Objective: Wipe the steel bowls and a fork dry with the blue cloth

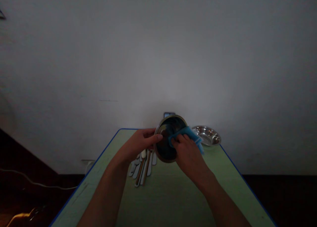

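A round metal bowl (165, 153) is tilted above the table, its hollow side facing me. My left hand (146, 139) grips its left rim, thumb over the edge and fingers behind. In my right hand (185, 151) is a blue cloth (187, 132), which the fingers press against the inside of the bowl. Part of the cloth hangs out over the bowl's right rim. Beneath my left hand lies a bunch of cutlery (143, 169), with metal and brown handles; its upper ends are partly hidden by the hand and bowl.
A second, shallow metal bowl (209, 136) sits at the table's back right corner. The light green table (160, 204) has blue edging and stands against a grey-white wall (158, 55). Behind the held bowl is a small pixelated rectangle (169, 115). A white cable (37, 183) runs at the left.
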The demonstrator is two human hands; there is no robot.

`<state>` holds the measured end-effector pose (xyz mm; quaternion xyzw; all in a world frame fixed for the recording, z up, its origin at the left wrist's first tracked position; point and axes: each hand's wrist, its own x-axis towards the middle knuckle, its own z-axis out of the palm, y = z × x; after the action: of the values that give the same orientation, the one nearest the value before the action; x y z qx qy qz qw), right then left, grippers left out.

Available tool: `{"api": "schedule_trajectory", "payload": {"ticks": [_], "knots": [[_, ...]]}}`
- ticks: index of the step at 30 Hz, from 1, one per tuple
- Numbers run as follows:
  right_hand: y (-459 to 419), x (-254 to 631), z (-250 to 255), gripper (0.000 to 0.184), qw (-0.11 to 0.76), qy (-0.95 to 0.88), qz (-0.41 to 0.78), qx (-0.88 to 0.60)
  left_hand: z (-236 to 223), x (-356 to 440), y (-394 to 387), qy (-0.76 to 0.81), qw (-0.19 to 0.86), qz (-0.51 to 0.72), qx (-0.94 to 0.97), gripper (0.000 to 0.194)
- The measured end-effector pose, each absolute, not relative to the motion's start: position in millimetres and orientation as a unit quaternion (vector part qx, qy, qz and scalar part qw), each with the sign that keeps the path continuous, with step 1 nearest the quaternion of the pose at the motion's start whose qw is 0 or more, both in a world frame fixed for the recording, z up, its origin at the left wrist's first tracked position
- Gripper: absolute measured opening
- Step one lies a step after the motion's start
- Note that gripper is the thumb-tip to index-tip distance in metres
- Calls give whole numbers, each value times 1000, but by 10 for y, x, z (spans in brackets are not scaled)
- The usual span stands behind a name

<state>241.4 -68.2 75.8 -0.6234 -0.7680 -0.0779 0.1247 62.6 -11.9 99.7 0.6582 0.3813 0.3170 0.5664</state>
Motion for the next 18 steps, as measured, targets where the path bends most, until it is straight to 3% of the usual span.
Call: {"api": "schedule_trajectory", "payload": {"ticks": [18], "knots": [[-712, 2421, 762, 35, 131, -794, -44, -592, 1003, 621, -121, 381, 563, 316, 662, 37]]}}
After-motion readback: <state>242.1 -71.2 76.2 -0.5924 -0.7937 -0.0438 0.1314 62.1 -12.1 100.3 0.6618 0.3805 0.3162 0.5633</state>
